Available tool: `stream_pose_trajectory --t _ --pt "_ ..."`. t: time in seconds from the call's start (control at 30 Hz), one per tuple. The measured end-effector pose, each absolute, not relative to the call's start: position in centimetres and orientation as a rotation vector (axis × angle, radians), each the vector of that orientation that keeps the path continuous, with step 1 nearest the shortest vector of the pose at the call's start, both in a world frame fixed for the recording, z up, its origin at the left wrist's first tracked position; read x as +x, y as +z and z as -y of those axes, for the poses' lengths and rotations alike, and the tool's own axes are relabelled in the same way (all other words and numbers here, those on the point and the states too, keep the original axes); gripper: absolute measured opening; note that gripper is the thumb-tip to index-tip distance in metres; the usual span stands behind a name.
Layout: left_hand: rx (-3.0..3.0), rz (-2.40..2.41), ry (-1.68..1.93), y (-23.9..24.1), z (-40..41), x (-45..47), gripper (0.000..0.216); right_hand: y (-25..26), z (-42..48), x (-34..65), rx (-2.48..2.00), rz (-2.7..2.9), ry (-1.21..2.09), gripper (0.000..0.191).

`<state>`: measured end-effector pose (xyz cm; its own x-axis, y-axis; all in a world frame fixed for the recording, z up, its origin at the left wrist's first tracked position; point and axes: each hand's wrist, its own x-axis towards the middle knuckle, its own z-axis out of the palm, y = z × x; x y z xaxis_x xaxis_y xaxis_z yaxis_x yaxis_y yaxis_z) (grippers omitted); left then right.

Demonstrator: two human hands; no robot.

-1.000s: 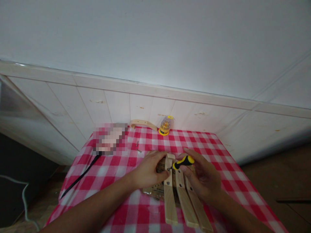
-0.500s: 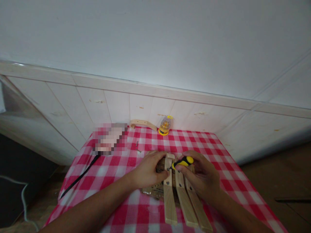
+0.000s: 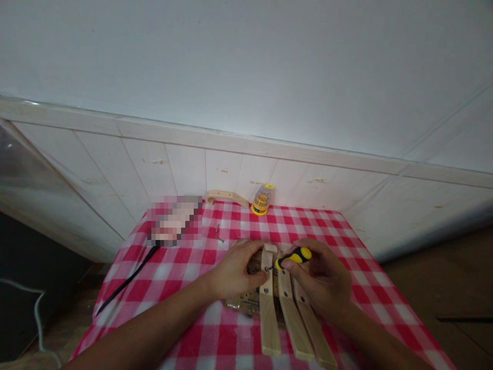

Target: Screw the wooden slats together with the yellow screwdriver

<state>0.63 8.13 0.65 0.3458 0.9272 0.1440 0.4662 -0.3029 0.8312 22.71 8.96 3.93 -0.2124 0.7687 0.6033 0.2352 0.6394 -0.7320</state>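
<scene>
My right hand grips a yellow and black screwdriver, tilted, its tip close to the upper hole of the leftmost wooden piece. Whether the tip touches cannot be seen. My left hand holds that piece from the left, thumb on its face near the holes. Beside it lie a middle wooden piece and a right wooden piece, both with holes and bent alike. Under all three is a brownish, shiny-edged slab with small holes, partly hidden by my hands.
At the back stand a clear, yellow-based bit case and another curved wooden piece. Two screws lie on the checked tablecloth. At left is a pixelated object with a black strap. A panelled wall borders the table.
My right hand and the screwdriver have shifted slightly right, the tip drawing back a little from the upper hole of the leftmost piece. My left hand stays in place.
</scene>
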Motion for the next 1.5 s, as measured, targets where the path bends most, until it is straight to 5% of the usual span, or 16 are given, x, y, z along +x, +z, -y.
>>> stream_pose_trajectory --t 0.4,1.07,1.5 --pt "1.862 -1.213 0.845 0.7 -8.0 0.6 0.049 5.4 -7.5 22.5 -0.646 1.815 0.686 0.027" --pt "1.912 -1.206 0.897 0.2 -8.1 0.7 0.051 5.7 -7.5 23.2 -0.513 2.089 0.688 0.067" --pt "1.865 -1.206 0.847 0.7 -8.1 0.7 0.05 4.9 -7.7 22.7 -0.572 2.019 0.638 0.039"
